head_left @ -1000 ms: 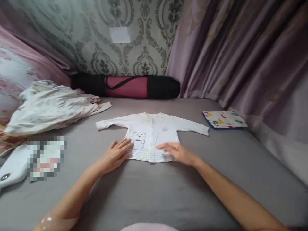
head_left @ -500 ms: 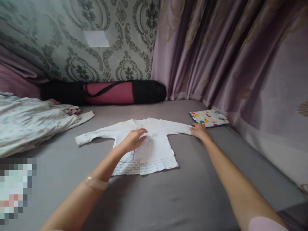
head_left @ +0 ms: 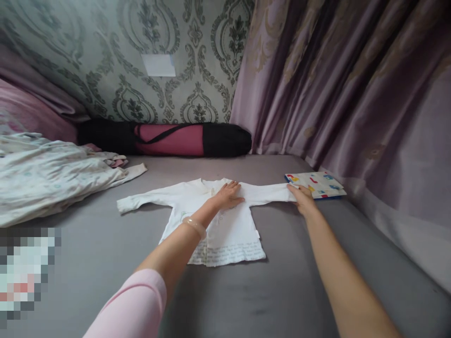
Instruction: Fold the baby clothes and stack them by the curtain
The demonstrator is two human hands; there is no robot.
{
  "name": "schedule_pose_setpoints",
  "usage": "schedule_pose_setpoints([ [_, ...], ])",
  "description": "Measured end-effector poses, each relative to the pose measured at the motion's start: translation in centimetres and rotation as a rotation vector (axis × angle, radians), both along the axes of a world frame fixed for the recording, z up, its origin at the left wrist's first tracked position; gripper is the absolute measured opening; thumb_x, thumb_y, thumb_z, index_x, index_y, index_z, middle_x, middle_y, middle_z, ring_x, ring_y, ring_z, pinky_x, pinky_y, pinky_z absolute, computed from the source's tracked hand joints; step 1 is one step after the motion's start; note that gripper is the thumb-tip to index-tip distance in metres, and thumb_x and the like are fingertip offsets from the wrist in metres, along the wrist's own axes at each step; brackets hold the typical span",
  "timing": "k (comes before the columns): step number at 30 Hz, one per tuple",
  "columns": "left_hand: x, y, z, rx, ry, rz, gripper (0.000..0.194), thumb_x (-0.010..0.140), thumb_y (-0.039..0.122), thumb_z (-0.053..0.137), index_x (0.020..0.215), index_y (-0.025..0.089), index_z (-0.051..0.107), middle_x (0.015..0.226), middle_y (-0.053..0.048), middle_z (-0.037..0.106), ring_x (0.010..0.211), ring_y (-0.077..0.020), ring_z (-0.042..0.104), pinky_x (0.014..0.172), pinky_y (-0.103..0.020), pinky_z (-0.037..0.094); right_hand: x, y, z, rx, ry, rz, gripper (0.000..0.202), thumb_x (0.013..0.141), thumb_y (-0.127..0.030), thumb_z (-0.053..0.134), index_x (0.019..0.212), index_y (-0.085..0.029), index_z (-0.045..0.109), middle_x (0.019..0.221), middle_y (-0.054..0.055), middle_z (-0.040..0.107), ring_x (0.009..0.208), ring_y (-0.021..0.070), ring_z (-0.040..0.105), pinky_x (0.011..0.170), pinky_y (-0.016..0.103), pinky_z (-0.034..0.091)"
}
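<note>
A small white long-sleeved shirt (head_left: pixel 232 230) lies spread on the grey sheet, its hem with printed lines towards me and both sleeves stretched out sideways. My left hand (head_left: pixel 228 195) rests flat on the upper chest of the shirt, fingers extended, with a pale bangle on the wrist. At the end of the right-hand sleeve, my right hand (head_left: pixel 302 197) grips the cuff between thumb and fingers. That sleeve looks straight. The other sleeve lies loose, slightly bent, out to the left.
A folded colourful patterned cloth (head_left: pixel 320 184) lies just beyond my right hand. Crumpled pale clothes (head_left: pixel 52 173) are at the left. A black and pink long bag (head_left: pixel 169 140) lies against the wall, and curtains (head_left: pixel 317 84) hang at the right.
My left hand has moved right, from above the shirt's middle onto its upper chest. The right-hand sleeve is pulled straighter and further out. The view has shifted slightly.
</note>
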State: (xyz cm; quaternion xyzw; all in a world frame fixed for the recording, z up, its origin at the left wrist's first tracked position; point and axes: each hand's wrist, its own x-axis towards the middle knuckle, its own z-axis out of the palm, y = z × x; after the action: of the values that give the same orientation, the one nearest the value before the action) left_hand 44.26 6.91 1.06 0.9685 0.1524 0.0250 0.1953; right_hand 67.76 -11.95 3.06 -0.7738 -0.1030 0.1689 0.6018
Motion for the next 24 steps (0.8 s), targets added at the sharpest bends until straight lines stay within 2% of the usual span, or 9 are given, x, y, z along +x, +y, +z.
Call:
schedule_pose_setpoints([
  [4,0.9,0.8,-0.7,-0.042,0.049,-0.004,0.093,0.080,0.068,0.049,0.149,0.010,0.024,0.158,-0.018,0.021,0.146,-0.0343,0.015,0.117,-0.049,0.015,-2.1,1.0,2.0,0.138,0.072,-0.089,0.014,0.072,-0.024,0.071,0.079,-0.019,0.060,0.059,-0.005,0.060,0.046,0.0091,0.054,0.035,0.016,0.038],
  [7,1.1,1.2,-0.6,-0.033,0.083,-0.001,0.104,0.072,0.076,0.052,0.151,0.014,0.022,0.158,-0.017,0.019,0.145,-0.0373,0.016,0.116,-0.050,0.015,-3.5,1.5,3.8,0.212,0.142,-0.092,0.016,0.072,-0.022,0.073,0.075,-0.018,0.058,0.055,-0.007,0.056,0.040,0.0068,0.049,0.030,0.014,0.030],
  [11,1.6,1.1,0.5,-0.003,0.126,0.010,0.110,0.063,0.078,0.059,0.150,0.020,0.025,0.157,-0.017,0.023,0.141,-0.0412,0.020,0.113,-0.053,0.018,-5.2,2.4,5.9,0.337,0.279,-0.039,0.017,0.077,-0.018,0.068,0.070,-0.018,0.052,0.051,-0.008,0.054,0.036,0.0053,0.046,0.026,0.013,0.023],
  [15,2.5,0.9,1.8,0.010,0.200,0.047,0.118,0.052,0.078,0.067,0.148,0.020,0.031,0.154,-0.019,0.029,0.139,-0.0450,0.022,0.111,-0.056,0.018,-7.4,4.0,7.5,0.448,0.400,0.039,0.015,0.084,-0.016,0.060,0.070,-0.017,0.053,0.052,-0.006,0.056,0.035,0.0040,0.045,0.025,0.013,0.023],
  [19,3.4,1.0,2.5,0.014,0.273,0.057,0.124,0.046,0.077,0.071,0.147,0.016,0.033,0.152,-0.023,0.029,0.138,-0.0477,0.021,0.110,-0.059,0.018,-10.5,6.2,8.2,0.523,0.501,0.130,0.014,0.085,-0.015,0.059,0.072,-0.016,0.054,0.052,-0.006,0.056,0.034,0.0033,0.044,0.025,0.012,0.024],
  [24,3.0,1.1,1.9,-0.011,0.207,0.051,0.125,0.047,0.076,0.071,0.149,0.019,0.027,0.155,-0.024,0.022,0.141,-0.0475,0.017,0.109,-0.061,0.019,-13.3,8.7,7.6,0.484,0.499,0.201,0.014,0.085,-0.018,0.059,0.072,-0.016,0.054,0.050,-0.006,0.055,0.035,0.0049,0.045,0.026,0.014,0.025],
])
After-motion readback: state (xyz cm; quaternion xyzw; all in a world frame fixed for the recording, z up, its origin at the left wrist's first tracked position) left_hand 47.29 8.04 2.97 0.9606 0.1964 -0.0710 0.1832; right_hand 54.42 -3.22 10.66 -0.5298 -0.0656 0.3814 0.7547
